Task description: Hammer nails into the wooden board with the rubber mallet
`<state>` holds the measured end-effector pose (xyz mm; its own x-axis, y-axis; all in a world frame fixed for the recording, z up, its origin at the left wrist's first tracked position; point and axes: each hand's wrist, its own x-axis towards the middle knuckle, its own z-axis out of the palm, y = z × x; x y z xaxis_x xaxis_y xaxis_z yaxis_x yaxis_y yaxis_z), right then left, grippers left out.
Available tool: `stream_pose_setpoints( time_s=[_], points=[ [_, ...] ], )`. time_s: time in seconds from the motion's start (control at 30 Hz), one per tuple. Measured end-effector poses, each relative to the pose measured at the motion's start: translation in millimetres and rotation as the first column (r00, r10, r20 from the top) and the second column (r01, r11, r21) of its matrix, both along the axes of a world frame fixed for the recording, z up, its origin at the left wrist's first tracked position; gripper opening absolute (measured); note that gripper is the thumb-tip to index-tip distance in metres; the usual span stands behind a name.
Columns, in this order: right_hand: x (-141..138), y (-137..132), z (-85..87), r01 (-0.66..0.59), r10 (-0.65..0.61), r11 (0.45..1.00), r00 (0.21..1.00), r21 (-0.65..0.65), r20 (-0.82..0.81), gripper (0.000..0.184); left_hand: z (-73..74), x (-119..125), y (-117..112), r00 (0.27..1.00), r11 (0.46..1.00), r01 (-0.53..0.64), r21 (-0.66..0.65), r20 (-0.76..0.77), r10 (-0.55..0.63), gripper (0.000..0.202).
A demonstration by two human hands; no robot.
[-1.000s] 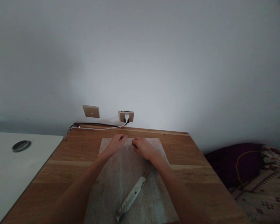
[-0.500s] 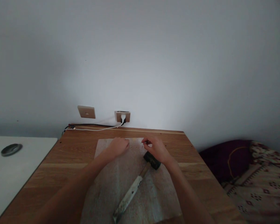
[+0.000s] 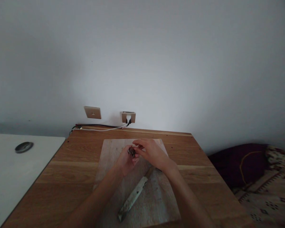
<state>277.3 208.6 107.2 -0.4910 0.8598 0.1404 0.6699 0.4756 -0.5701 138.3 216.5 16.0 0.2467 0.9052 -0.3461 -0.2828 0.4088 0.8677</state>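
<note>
My left hand [image 3: 127, 161] is turned palm up above the board, its fingers curled around a small heap of nails [image 3: 131, 152], dark and shiny, too small to make out one by one. My right hand [image 3: 152, 152] reaches over from the right. Its thumb and fingertips are bent together at the heap, and whether a nail is between them is hidden. Under both hands lies a pale, worn wooden board [image 3: 156, 202]. A hammer [image 3: 134, 194] with a white-wrapped handle rests diagonally on it, its head covered by my right hand and forearm.
The board lies on a brown wooden table [image 3: 64, 172] against the wall. A plugged-in socket [image 3: 128, 117] and cables [image 3: 102, 129] are at the back edge. To the left stands a white surface with a dark oval dish [image 3: 24, 147]; purple cloth [image 3: 237, 164] lies at right.
My left hand has turned from knuckles up to palm up, showing the nails. My right hand has moved left from over the board to the left palm, and now hides the hammer's head.
</note>
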Motion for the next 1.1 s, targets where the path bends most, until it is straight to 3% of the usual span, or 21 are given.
stream_pose_setpoints(
  time_s=[0.1,0.17,0.23,0.3,0.37,0.43,0.5,0.57,0.63,0.7,0.77,0.8,0.87,1.0,1.1],
  points=[
    [16,-8,-15.0,0.072,-0.069,0.997,0.993,0.025,-0.098,0.025,-8.4,-7,-1,0.981,0.996,0.072,0.061,-0.185,-0.06,0.03],
    [29,-15,-27.0,0.091,-0.087,0.996,0.985,0.019,-0.146,0.025,-16.0,-10,-3,0.907,0.964,0.142,0.223,-0.419,-0.037,0.029],
    [38,-24,-37.2,0.112,-0.112,0.994,0.978,-0.009,-0.176,0.025,-24.0,-13,-8,0.774,0.865,0.269,0.425,-0.63,0.069,0.023],
    [46,-37,-44.9,0.14,-0.144,0.99,0.968,-0.033,-0.203,0.025,-30.7,-17,-15,0.623,0.716,0.455,0.53,-0.764,0.17,0.02],
    [54,-52,-52.3,0.187,-0.189,0.982,0.951,-0.032,-0.244,0.025,-34.4,-22,-23,0.546,0.626,0.579,0.523,-0.819,0.179,0.021],
    [63,-69,-63.0,0.277,-0.263,0.961,0.921,0.008,-0.287,0.025,-33.2,-29,-27,0.517,0.591,0.635,0.498,-0.842,0.154,0.02],
    [76,-87,-79.7,0.425,-0.38,0.901,0.87,0.088,-0.313,0.026,-25.5,-36,-29,0.516,0.589,0.649,0.481,-0.848,0.125,0.022],
    [91,-105,-102.2,0.587,-0.528,0.788,0.799,0.186,-0.289,0.032,-11.2,-38,-29,0.501,0.613,0.643,0.459,-0.858,0.116,0.027],
    [106,-120,-126.9,0.658,-0.623,0.703,0.753,0.271,-0.211,0.042,6.9,-32,-33,0.457,0.649,0.619,0.442,-0.875,0.161,0.027],
    [117,-134,-148.3,0.671,-0.658,0.68,0.736,0.295,-0.157,0.053,22.3,-23,-45,0.424,0.654,0.584,0.481,-0.868,0.259,0.024],
    [124,-144,-162.6,0.681,-0.68,0.673,0.723,0.288,-0.121,0.058,27.8,-18,-66,0.452,0.603,0.56,0.567,-0.82,0.351,0.024],
    [126,-148,-166.6,0.68,-0.682,0.676,0.723,0.284,-0.107,0.059,25.3,-20,-79,0.467,0.582,0.549,0.6,-0.798,0.382,0.025],
    [127,-152,-169.5,0.669,-0.677,0.682,0.73,0.295,-0.092,0.061,10.3,-36,-106,0.432,0.588,0.503,0.633,-0.774,0.463,0.024],
    [123,-151,-163.7,0.655,-0.669,0.682,0.738,0.326,-0.086,0.065,-33.3,-99,-154,0.271,0.725,0.399,0.562,-0.827,0.492,0.025],
    [112,-148,-158.4,0.662,-0.67,0.682,0.736,0.312,-0.098,0.062,-49.8,-141,-173,0.208,0.776,0.372,0.51,-0.86,0.466,0.032]
  ],
)
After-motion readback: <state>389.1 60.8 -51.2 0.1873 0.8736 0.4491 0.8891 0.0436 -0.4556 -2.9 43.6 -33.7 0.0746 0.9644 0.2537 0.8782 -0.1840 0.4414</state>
